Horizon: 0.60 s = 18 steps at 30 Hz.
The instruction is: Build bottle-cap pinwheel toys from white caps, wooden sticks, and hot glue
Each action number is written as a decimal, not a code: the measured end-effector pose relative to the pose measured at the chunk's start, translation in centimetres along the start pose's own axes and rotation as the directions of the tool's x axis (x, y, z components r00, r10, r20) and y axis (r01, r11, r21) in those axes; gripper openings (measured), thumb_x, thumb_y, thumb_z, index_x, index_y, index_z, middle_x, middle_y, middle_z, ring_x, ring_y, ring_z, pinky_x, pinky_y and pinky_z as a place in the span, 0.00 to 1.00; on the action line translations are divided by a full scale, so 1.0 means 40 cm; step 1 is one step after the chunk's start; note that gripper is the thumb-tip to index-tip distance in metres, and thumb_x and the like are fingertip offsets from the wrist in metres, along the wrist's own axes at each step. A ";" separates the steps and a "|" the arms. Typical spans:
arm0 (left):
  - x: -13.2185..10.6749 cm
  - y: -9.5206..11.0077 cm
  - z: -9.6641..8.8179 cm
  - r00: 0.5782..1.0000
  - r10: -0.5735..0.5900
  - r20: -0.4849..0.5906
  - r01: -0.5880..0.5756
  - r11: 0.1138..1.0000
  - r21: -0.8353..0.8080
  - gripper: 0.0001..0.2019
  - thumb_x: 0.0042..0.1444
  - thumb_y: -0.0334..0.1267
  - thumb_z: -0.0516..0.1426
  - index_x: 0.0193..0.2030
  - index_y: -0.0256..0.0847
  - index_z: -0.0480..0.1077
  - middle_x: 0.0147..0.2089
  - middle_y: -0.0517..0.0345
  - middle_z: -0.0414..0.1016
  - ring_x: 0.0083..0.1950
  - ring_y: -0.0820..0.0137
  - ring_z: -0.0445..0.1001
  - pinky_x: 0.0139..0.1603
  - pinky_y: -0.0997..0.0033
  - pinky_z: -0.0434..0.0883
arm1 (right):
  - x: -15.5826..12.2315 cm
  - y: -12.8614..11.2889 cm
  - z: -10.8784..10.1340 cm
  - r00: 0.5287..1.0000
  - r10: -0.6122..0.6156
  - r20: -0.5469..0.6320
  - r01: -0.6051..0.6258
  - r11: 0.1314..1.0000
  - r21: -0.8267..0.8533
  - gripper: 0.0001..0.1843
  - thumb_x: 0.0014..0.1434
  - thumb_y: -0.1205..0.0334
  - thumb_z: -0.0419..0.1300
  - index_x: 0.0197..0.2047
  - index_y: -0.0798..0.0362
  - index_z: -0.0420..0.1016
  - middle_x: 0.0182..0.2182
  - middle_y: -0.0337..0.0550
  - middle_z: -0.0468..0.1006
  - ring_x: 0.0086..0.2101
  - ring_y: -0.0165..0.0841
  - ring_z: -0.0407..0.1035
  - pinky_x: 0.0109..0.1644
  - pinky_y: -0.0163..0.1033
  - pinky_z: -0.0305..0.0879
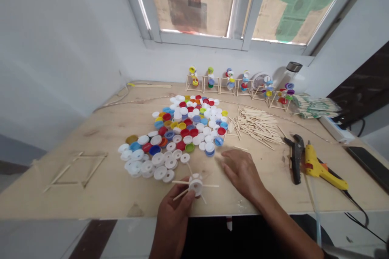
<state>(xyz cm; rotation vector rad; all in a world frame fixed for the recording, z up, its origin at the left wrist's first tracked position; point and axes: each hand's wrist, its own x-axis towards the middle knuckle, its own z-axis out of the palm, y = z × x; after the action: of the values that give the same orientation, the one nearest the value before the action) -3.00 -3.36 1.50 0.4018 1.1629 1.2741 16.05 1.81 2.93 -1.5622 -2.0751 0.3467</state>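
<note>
My left hand (178, 204), at the front edge of the table, grips a white bottle-cap hub (196, 186) between thumb and fingers. Several thin wooden sticks (211, 186) stick out from the hub like spokes, and a round hole shows in its face. To the right, my right hand (241, 172) hovers low over or rests on the tabletop, fingers apart and slightly bent, with nothing visible in it. Just beyond its fingertips lie a blue cap (209, 153) with a white cap on it, part of a wide heap of coloured bottle caps (188, 123).
A pile of wooden sticks (258, 125) lies right of the caps. Further right are a black tool (296, 160), a yellow glue gun (322, 168) and a phone (369, 166). Stick-and-cap models (229, 83) line the back. A stick frame (75, 172) lies left.
</note>
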 end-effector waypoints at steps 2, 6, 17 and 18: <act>0.001 0.000 -0.001 1.000 -0.008 0.003 0.008 1.000 -0.019 0.23 0.32 0.43 0.71 0.37 0.39 0.76 0.32 0.57 0.79 0.40 0.66 0.76 0.42 0.72 0.71 | 0.026 -0.014 0.007 1.000 -0.022 0.012 0.022 0.999 -0.050 0.15 0.60 0.62 0.55 0.50 0.52 0.70 0.48 0.50 0.76 0.49 0.43 0.67 0.51 0.50 0.59; 0.002 0.002 -0.001 1.000 -0.023 -0.004 0.023 0.999 -0.047 0.24 0.32 0.42 0.71 0.39 0.40 0.76 0.31 0.59 0.79 0.38 0.68 0.77 0.42 0.73 0.72 | 0.073 -0.043 0.013 0.998 -0.057 0.041 0.064 0.981 -0.183 0.16 0.61 0.61 0.56 0.52 0.53 0.69 0.47 0.52 0.75 0.47 0.44 0.67 0.48 0.48 0.57; -0.004 0.005 -0.003 0.998 -0.065 -0.008 0.065 0.997 -0.049 0.25 0.28 0.42 0.72 0.37 0.39 0.76 0.28 0.59 0.79 0.35 0.68 0.77 0.35 0.77 0.71 | 0.126 -0.083 0.051 0.987 -0.053 0.151 0.110 0.910 -0.399 0.10 0.61 0.59 0.56 0.44 0.53 0.70 0.42 0.49 0.74 0.38 0.39 0.69 0.39 0.42 0.58; -0.004 0.005 -0.003 0.998 -0.063 -0.008 0.063 0.997 -0.053 0.25 0.28 0.42 0.72 0.38 0.40 0.76 0.28 0.59 0.79 0.35 0.69 0.77 0.35 0.77 0.71 | 0.124 -0.080 0.052 0.986 -0.057 0.154 0.114 0.912 -0.395 0.08 0.62 0.60 0.56 0.43 0.52 0.70 0.42 0.48 0.74 0.38 0.38 0.69 0.39 0.42 0.58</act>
<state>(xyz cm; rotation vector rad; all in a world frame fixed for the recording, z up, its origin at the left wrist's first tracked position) -3.16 -3.48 1.67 0.3179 1.1388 1.2506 11.29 5.76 4.00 -1.7066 -2.4323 -0.0109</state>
